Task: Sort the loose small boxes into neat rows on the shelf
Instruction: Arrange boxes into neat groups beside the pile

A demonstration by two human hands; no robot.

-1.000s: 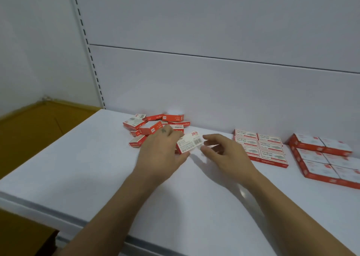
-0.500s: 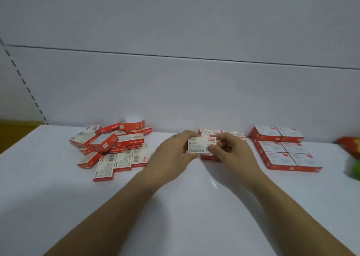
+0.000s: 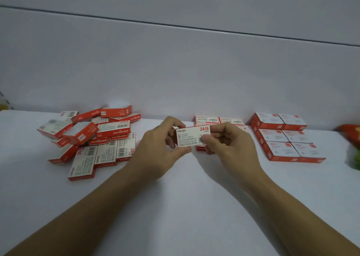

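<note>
A small red-and-white box (image 3: 191, 137) marked "24/6" is held up above the white shelf (image 3: 185, 207), its label facing me. My left hand (image 3: 161, 150) pinches its left end and my right hand (image 3: 229, 148) pinches its right end. To the left lies a loose heap of several matching boxes (image 3: 97, 137), some tilted, some flat. Behind my right hand a neat row of the same boxes (image 3: 220, 120) lies against the back wall, mostly hidden by the hand.
At the right, larger red-and-white boxes (image 3: 284, 137) stand in tidy rows. A red and green object (image 3: 352, 139) pokes in at the far right edge. The white back panel (image 3: 175, 71) rises behind everything.
The box was lifted from beside the heap and carried right, in front of the neat row; both hands now hold it. My view has swung right and moved closer.
</note>
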